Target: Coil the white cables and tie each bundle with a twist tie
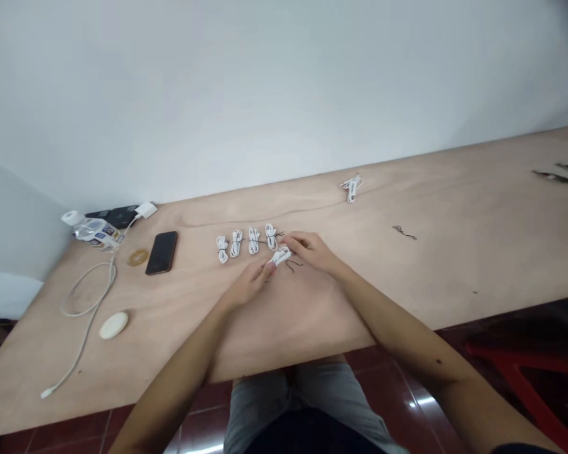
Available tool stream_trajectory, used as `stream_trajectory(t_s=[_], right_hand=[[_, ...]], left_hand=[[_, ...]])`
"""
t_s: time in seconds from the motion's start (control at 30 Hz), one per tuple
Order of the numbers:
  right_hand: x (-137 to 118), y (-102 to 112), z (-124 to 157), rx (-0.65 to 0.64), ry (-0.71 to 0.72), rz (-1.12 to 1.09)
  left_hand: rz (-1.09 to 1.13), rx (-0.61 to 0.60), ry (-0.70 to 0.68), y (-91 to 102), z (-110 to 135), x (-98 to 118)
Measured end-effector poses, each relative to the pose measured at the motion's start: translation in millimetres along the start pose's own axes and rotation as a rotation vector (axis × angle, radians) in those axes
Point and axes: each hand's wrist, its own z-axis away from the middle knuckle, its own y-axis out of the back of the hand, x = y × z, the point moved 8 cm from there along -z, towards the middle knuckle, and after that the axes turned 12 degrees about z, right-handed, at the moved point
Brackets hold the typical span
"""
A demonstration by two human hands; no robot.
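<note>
On the wooden table, my left hand and my right hand meet over a small coiled white cable. Both hands pinch it, the left at its near end, the right at its far end. A thin black twist tie lies just beside the coil. Behind my hands, several coiled white cables bound with black ties lie in a row.
A black phone, a tape roll, a plastic bottle, a charger with long white cable and a white oval object lie at left. Another coiled cable lies farther back, a loose black tie at right.
</note>
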Motion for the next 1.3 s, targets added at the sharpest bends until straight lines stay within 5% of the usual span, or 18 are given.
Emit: stream_trajectory(t_s=[0.27, 0.47, 0.63, 0.77, 0.9, 1.07, 1.3], right_hand=[[7.3, -6.4, 4.0, -0.314, 0.148, 0.196], [3.0, -14.3, 7.0, -0.265, 0.11, 0.274], [-3.1, -14.3, 4.1, -0.057, -0.027, 0.107], [-10.4, -26.2, 4.8, -0.01, -0.015, -0.004], [-1.9, -26.4, 4.6, 0.048, -0.059, -0.075], [13.7, -29.4, 5.2, -0.073, -0.162, -0.286], [18.7, -40.8, 9.1, -0.206, -0.269, -0.608]], left_hand=[[0.043, 0.111, 0.009, 10.1, 1.1, -3.9], [0.18, 0.185, 0.102, 11.3, 1.9, -21.9], [0.476, 0.163, 0.131, -5.8, -4.4, -27.7], [0.634, 0.113, 0.152, -23.2, -8.3, -25.8], [0.558, 0.198, 0.078, -12.7, -10.5, -26.1], [0.49, 0.309, -0.006, 14.4, -10.6, -25.3], [0.405, 0.325, -0.024, 22.8, -10.2, -20.5]])
